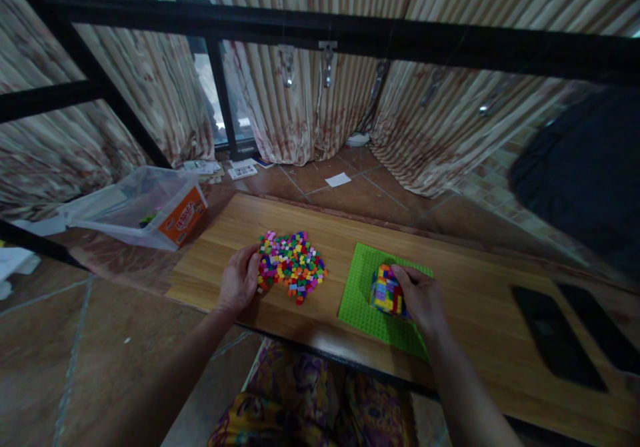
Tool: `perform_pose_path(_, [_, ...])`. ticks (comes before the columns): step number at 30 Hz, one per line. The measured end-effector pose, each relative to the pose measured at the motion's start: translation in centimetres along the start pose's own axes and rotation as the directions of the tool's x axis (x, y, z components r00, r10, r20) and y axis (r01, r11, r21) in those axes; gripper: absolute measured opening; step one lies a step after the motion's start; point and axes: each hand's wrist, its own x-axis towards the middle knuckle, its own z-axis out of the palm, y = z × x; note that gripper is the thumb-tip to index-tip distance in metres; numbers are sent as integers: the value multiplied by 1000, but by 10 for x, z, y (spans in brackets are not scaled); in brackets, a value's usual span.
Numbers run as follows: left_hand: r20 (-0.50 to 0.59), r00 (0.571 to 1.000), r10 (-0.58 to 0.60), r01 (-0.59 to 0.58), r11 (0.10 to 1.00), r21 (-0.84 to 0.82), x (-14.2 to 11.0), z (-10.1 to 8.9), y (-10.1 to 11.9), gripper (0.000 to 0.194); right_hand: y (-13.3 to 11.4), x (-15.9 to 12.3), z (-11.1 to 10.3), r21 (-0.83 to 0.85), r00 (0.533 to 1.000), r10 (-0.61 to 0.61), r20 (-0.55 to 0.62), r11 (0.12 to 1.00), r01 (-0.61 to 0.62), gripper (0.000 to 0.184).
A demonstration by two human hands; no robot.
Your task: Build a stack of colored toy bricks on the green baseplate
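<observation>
A heap of small multicoloured bricks (294, 265) lies on the wooden board (310, 223). My left hand (239, 280) rests at the heap's left edge, fingers curled against the bricks; whether it pinches one is hidden. To the right lies a green baseplate (357, 300) with a multicoloured brick block (385, 289) standing on it. My right hand (423, 298) wraps round the block's right side, fingers closed on it.
A clear plastic tub (140, 207) with an orange label lies tipped on the floor at the left. Two dark flat slabs (557, 337) lie on the board's right end. Black frame bars (320, 33) cross overhead; curtains hang behind. Papers lie on the tiled floor.
</observation>
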Motion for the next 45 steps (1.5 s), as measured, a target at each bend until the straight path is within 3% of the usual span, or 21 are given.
perform_pose_path(10, [-2,1000,17,-17,1000,7,0,1,-2,44,-2,2,1,53,1000,-14,11,999,14,46])
perform_pose_path(16, [-15,999,29,-29,1000,-4,0,1,-1,42,-8,-4,-8,98,998,1,62,995,-7,59])
perform_pose_path(19, [-36,999,28,-28,1000,-10,-2,3,1,39,-11,-6,-18,-116,987,-151,-59,983,143,59])
perform_pose_path(22, [-36,999,16,-17,999,-30,-2,4,3,38,-25,-18,-18,-325,895,-411,-173,882,342,49])
perform_pose_path(24, [-32,999,6,-8,999,-39,-3,4,4,38,-37,-36,-7,-277,865,-477,-157,862,425,42])
perform_pose_path(27, [-28,999,-15,13,998,-66,-4,2,6,39,-48,-73,25,-157,849,-528,-7,839,521,34])
perform_pose_path(30, [-26,998,-55,51,989,-138,-6,0,6,41,-42,-103,64,-93,817,-548,178,817,569,29])
perform_pose_path(33, [-44,991,-129,114,960,-257,-7,-1,2,46,-29,-116,92,-114,798,-537,272,806,581,28])
perform_pose_path(41, [-51,966,-254,201,859,-472,-7,1,-4,54,-26,-117,124,-475,773,-591,230,625,619,32])
perform_pose_path(45, [-57,962,-266,199,832,-518,-7,0,-3,56,-25,-113,130,-530,758,-613,224,576,622,30])
